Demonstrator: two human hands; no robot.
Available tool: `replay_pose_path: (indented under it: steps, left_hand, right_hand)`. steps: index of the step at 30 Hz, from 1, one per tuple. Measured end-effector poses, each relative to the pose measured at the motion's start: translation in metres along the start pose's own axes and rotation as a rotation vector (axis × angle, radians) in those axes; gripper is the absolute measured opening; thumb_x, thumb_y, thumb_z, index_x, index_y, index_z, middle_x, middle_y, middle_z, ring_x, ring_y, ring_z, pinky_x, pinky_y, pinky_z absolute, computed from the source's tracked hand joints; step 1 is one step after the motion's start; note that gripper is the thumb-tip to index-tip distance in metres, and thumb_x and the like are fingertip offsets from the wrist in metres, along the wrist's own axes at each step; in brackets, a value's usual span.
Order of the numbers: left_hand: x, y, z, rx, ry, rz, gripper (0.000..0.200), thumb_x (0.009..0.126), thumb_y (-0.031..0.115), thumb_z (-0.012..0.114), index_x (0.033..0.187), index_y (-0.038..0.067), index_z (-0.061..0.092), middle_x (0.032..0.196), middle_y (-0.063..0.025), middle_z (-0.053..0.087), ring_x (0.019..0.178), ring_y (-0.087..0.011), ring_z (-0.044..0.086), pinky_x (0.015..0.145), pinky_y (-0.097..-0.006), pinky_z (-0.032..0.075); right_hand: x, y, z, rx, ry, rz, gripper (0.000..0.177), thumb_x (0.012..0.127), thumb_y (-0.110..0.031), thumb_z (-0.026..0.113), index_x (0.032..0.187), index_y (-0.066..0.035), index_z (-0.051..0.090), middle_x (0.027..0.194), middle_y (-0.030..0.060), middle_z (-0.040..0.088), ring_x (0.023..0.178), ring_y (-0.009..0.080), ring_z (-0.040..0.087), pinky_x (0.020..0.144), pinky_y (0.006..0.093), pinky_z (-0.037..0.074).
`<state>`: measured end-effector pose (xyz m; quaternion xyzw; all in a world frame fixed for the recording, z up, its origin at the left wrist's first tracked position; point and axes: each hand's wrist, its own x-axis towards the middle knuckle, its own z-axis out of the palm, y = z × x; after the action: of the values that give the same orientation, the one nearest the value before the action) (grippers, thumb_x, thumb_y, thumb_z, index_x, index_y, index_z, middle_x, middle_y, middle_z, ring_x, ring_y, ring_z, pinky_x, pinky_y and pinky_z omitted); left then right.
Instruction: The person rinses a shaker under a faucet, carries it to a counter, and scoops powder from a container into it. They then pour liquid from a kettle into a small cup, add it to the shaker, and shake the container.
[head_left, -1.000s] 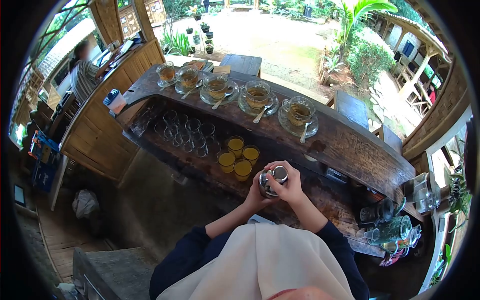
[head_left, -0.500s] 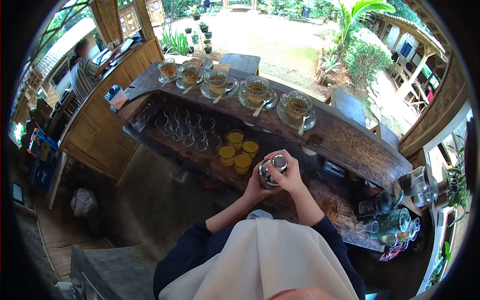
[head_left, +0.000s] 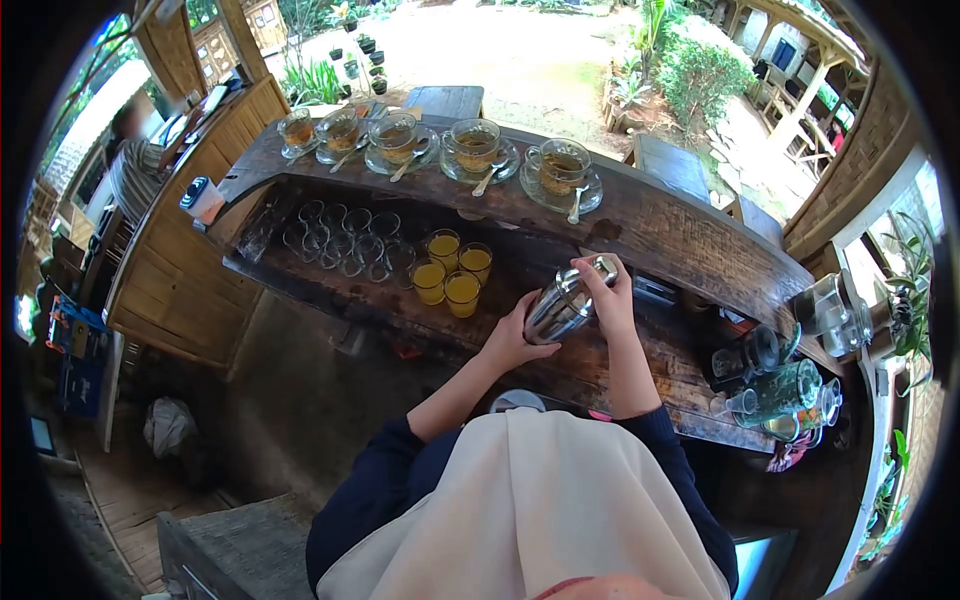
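A shiny metal cocktail shaker [head_left: 556, 312] is held tilted above the lower counter, its top leaning to the right. My left hand [head_left: 512, 342] wraps round the lower body of the shaker. At the upper end, my right hand [head_left: 612, 298] has its fingers closed over the cap and lid. Just left of the shaker, several glasses of orange drink [head_left: 462, 292] stand close together on the lower counter [head_left: 400, 308]. Beyond them are several clear glasses [head_left: 350, 245] in rows.
Along the raised wooden bar top [head_left: 650, 230] stand several glass cups of tea [head_left: 472, 148] on saucers with spoons. Glass jars and pitchers [head_left: 785, 390] crowd the right end. A small white tub [head_left: 202, 200] sits at the left end. Another person [head_left: 135, 170] is behind the left counter.
The shaker has gone from nearly upright to tilted, its top swinging right. My right hand has shifted right with the cap end. The whole view has also shifted slightly.
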<state>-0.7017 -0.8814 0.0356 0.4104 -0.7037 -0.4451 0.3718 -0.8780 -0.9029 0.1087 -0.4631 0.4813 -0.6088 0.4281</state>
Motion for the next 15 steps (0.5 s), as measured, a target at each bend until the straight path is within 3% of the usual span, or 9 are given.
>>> replay_pose_path:
  steps: [7, 11, 13, 15]
  left_hand:
    - [0.005, 0.001, -0.002, 0.047, -0.076, 0.007, 0.104, 0.059, 0.035, 0.086, 0.139, 0.001, 0.028, 0.124, -0.0209, 0.055, 0.114, -0.0302, 0.057, 0.098, -0.0364, 0.043]
    - [0.001, -0.002, 0.006, 0.069, -0.027, 0.001, 0.105, 0.059, 0.034, 0.086, 0.139, 0.001, 0.028, 0.124, -0.0214, 0.055, 0.116, -0.0304, 0.056, 0.099, -0.0368, 0.043]
    - [-0.002, -0.003, 0.007, 0.083, 0.003, 0.013, 0.104, 0.06, 0.034, 0.086, 0.14, 0.0, 0.027, 0.124, -0.0212, 0.055, 0.116, -0.0301, 0.056, 0.099, -0.037, 0.043]
    - [-0.007, -0.006, 0.011, 0.008, 0.048, 0.028, 0.103, 0.061, 0.031, 0.086, 0.14, 0.001, 0.026, 0.125, -0.0201, 0.054, 0.117, -0.0288, 0.055, 0.099, -0.0376, 0.043]
  right_hand:
    - [-0.002, 0.006, -0.008, 0.056, -0.019, -0.049, 0.016, 0.084, -0.014, 0.07, 0.09, -0.002, 0.06, 0.083, 0.0038, 0.065, 0.071, 0.0057, 0.057, 0.062, 0.0213, 0.045]
    - [0.002, 0.005, -0.015, 0.047, -0.077, 0.021, 0.016, 0.084, -0.013, 0.069, 0.09, -0.002, 0.06, 0.086, 0.005, 0.066, 0.074, 0.0069, 0.058, 0.065, 0.0227, 0.047]
    - [0.003, 0.001, -0.013, -0.018, -0.165, -0.027, 0.017, 0.086, -0.015, 0.067, 0.093, -0.002, 0.059, 0.096, 0.0093, 0.066, 0.084, 0.0117, 0.059, 0.076, 0.0273, 0.048]
    - [-0.002, -0.009, -0.006, -0.068, -0.2, -0.073, 0.017, 0.085, -0.015, 0.068, 0.092, -0.002, 0.06, 0.094, 0.0084, 0.065, 0.084, 0.0112, 0.059, 0.075, 0.0267, 0.048]
